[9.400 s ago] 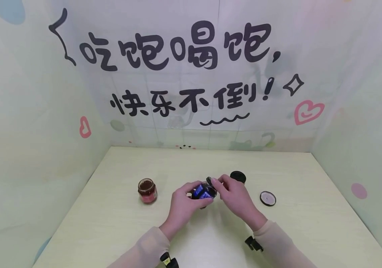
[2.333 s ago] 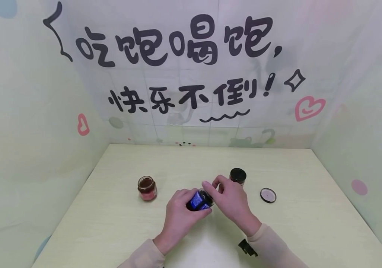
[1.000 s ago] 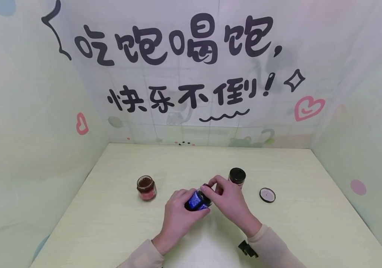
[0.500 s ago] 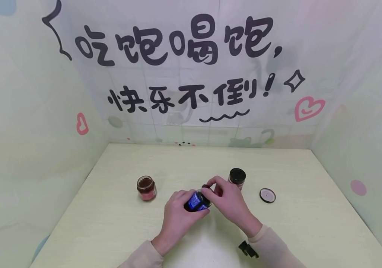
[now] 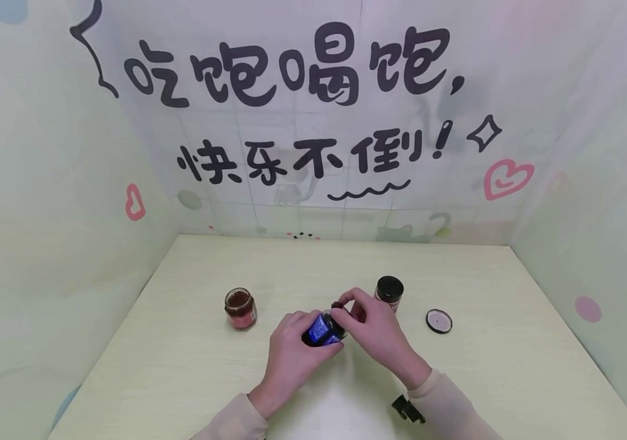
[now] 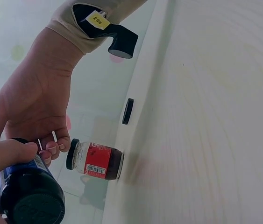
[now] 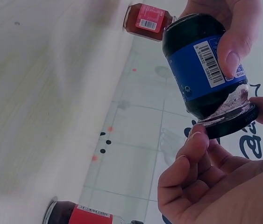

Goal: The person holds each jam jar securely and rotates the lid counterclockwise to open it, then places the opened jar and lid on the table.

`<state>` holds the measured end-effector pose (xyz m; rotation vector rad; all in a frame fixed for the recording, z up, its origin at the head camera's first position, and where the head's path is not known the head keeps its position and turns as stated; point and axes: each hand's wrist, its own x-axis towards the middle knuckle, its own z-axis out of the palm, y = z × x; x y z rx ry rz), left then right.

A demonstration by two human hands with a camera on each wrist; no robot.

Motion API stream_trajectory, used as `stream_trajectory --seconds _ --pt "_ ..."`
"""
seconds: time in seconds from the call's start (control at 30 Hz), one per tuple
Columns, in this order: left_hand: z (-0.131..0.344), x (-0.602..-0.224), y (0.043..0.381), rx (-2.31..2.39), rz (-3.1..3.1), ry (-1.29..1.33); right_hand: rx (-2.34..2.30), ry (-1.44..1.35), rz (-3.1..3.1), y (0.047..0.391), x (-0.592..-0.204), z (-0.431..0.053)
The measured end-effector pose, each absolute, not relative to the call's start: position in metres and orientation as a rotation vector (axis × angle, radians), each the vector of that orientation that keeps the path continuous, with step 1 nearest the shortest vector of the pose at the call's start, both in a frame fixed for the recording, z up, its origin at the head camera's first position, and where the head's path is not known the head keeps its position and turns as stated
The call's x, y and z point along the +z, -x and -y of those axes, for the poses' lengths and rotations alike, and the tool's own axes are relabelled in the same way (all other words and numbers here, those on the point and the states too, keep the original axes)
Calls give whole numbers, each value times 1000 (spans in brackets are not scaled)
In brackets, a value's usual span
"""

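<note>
A dark glass jar with a blue label point(image 5: 321, 330) is held tilted above the table, its mouth to the right. My left hand point(image 5: 290, 351) grips it round the body. At the mouth, my right hand point(image 5: 382, 336) pinches a black lid point(image 7: 229, 122) by its rim. In the right wrist view the lid sits slantwise at the neck, with a pale, shiny strip showing between lid and glass. Whether the lid is seated on the thread, I cannot tell. An open jar with red contents point(image 5: 241, 313) stands left of my hands.
A jar with a black lid on point(image 5: 389, 288) stands just behind my right hand. Right of it another lid point(image 5: 439, 321) lies with its white inside up on the pale table point(image 5: 181, 366). Printed cloth walls point(image 5: 308, 220) enclose the table's back and sides.
Since the oldest frame, the blue-labelled jar has moved slightly left and towards me, and the lid has come closer over its mouth. Over the last second hands and jar hardly move.
</note>
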<state>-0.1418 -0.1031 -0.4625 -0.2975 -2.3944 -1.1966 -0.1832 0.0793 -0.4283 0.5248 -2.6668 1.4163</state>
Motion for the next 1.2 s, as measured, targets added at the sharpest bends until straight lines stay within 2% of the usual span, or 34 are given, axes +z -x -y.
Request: stream_trajectory --seconds 0.67,1.2 --pt "99 -457 138 -1187 2414 319 1154 -402 2717 184 -426 -82" --pt "100 -459 137 -1162 2388 343 1230 -429 2745 183 -425 -83"
